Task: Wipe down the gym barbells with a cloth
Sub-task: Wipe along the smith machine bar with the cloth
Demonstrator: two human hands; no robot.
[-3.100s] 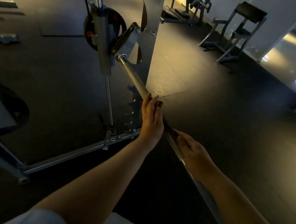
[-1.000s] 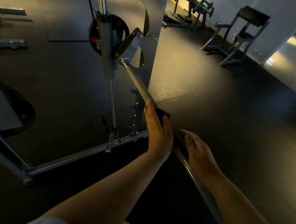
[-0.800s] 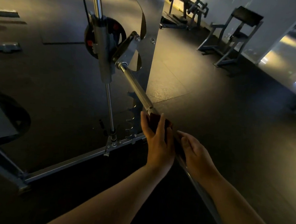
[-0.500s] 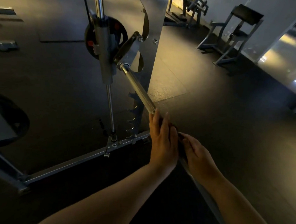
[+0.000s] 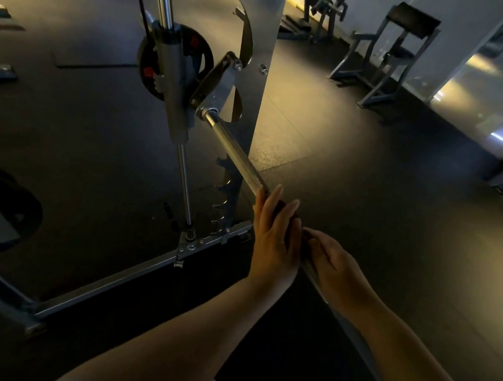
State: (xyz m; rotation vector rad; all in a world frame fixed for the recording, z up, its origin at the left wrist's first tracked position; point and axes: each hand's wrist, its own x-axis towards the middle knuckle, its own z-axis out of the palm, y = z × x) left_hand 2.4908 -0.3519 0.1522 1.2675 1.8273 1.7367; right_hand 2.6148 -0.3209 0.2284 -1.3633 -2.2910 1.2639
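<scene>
1. Left hand clasps the cloth round the bar; right hand grips the bare bar just beside it.
2. Bar, hooked at the rack: probably heavy, stiff, knurled; the soft cloth should wrap it fully.

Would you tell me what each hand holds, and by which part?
The left hand clasps a dark cloth around the barbell shaft, just below its knurled stretch; the right hand grips the bare shaft directly behind.
</scene>
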